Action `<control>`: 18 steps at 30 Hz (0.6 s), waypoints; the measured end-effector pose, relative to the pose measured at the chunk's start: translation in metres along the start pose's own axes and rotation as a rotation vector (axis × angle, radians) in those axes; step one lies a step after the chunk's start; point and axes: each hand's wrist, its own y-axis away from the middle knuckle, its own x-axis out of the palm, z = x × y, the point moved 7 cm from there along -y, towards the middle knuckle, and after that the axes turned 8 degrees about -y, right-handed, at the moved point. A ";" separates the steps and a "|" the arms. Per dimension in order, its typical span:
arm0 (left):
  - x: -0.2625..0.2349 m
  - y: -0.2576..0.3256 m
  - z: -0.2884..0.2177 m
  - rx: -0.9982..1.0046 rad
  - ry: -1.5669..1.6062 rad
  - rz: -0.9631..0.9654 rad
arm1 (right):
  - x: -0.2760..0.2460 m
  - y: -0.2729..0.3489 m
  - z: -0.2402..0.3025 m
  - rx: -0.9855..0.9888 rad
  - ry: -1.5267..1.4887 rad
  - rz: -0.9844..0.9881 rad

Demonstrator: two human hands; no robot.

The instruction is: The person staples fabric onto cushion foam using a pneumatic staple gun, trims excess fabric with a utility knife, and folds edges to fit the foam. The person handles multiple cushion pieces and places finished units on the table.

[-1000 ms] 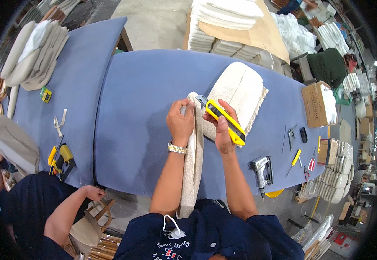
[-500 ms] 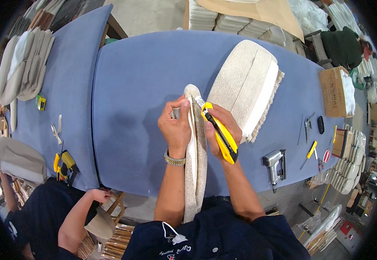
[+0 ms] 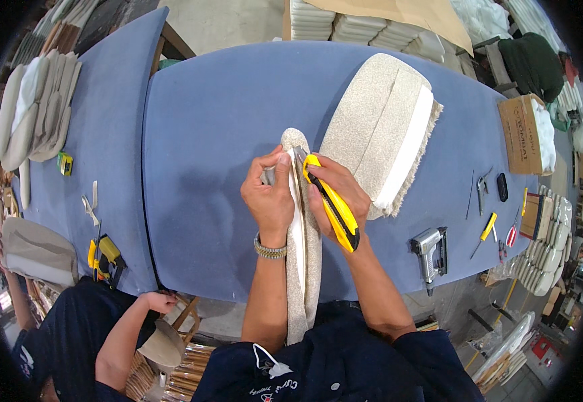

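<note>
Left hand [image 3: 269, 198] gripped a beige fabric strip [image 3: 303, 248] at the blue table [image 3: 224, 114]'s near edge; right hand [image 3: 335, 194] clasped a yellow utility knife [image 3: 331, 204] against it

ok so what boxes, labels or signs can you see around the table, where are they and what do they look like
Cardboard box: far right end of the blue table, brown, oblong, dark print on its top, white padding showing at its right side.
Small box: on the left blue table, beside the stacked cushions, small and squarish, yellow and green.
No signs or screens to be seen.
</note>
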 end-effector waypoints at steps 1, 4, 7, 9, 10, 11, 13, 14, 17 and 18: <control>0.000 0.000 0.000 -0.002 0.003 -0.001 | 0.001 -0.001 0.001 -0.012 0.017 0.005; 0.000 0.000 0.003 -0.013 0.028 0.002 | 0.005 -0.002 0.003 -0.026 0.054 0.035; 0.001 0.001 0.001 -0.017 0.014 0.011 | 0.007 0.001 -0.001 -0.033 0.055 0.035; 0.002 0.002 0.000 -0.014 0.015 0.011 | 0.006 0.000 -0.001 -0.039 0.042 0.014; 0.002 0.003 0.001 -0.010 0.028 0.008 | 0.005 -0.002 -0.001 -0.042 0.035 -0.001; 0.002 0.003 0.002 -0.006 0.041 0.005 | 0.004 -0.003 0.000 -0.045 0.028 -0.016; 0.002 0.004 0.003 0.001 0.036 -0.011 | 0.004 -0.006 0.000 0.011 0.016 0.020; 0.002 0.004 0.002 0.004 0.033 -0.018 | 0.004 -0.008 -0.001 0.018 0.022 0.034; 0.003 0.004 -0.004 0.016 -0.005 -0.017 | 0.000 -0.012 -0.001 0.032 0.041 0.065; 0.003 0.005 -0.004 0.019 -0.006 -0.018 | 0.000 -0.011 0.000 0.037 0.041 0.080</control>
